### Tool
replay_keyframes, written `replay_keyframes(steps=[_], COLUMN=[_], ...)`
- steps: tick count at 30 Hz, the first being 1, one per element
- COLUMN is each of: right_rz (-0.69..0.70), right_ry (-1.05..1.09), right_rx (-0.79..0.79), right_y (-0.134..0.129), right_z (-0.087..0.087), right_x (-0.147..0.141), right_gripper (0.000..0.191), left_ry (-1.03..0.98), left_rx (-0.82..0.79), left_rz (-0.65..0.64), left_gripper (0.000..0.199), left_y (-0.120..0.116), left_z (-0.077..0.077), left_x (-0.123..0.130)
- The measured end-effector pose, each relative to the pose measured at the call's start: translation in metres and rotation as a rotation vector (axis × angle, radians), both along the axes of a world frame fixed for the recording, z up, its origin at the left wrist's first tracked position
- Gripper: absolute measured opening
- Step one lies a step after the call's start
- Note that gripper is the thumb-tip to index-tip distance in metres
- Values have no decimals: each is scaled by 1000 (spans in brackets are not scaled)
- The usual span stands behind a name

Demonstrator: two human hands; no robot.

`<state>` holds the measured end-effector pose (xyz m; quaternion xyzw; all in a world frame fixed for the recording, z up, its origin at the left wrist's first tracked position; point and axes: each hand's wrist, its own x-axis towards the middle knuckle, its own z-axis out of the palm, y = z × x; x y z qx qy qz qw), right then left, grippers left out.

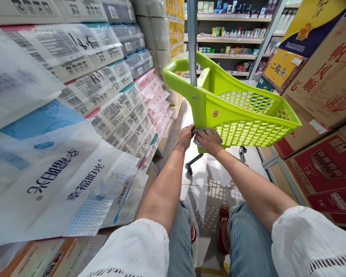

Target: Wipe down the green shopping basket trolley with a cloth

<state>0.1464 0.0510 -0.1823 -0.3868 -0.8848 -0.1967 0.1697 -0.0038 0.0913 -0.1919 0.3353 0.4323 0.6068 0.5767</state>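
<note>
A lime-green wheeled shopping basket (pixel 248 115) with a perforated side and a metal pole (pixel 192 42) stands in front of me. My right hand (pixel 209 140) presses a crumpled, patterned grey cloth (pixel 198 144) against the lower side of the basket. Fingers of that hand are bent over the cloth. My left hand (pixel 186 136) grips the near lower edge of the basket, right beside the cloth; its fingertips are partly hidden behind the plastic. Under the basket a caster (pixel 188 168) rests on the floor.
Stacked tissue packs (pixel 112 104) line the left, with plastic wrapping (pixel 63 184) jutting toward me. Printed cartons (pixel 328 169) fill the shelf on the right. Shelves of small bottles (pixel 227 36) stand at the back. White floor tiles (pixel 202 204) run between.
</note>
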Motion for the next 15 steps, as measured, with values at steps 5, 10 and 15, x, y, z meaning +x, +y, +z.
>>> replay_keyframes(steps=[5, 10, 15], right_rz=[-80, -156, -31], right_ry=[161, 313, 96], right_rx=[90, 133, 50], right_y=[10, 16, -1], right_z=[41, 58, 16], right_x=[-12, -18, -3], right_gripper=[37, 38, 34], left_ry=[-7, -3, 50], left_rx=[5, -18, -38], left_rz=[14, -15, -14], left_gripper=[24, 21, 22], left_y=[-5, -11, -11], left_z=[7, 11, 11], left_x=[3, 3, -1])
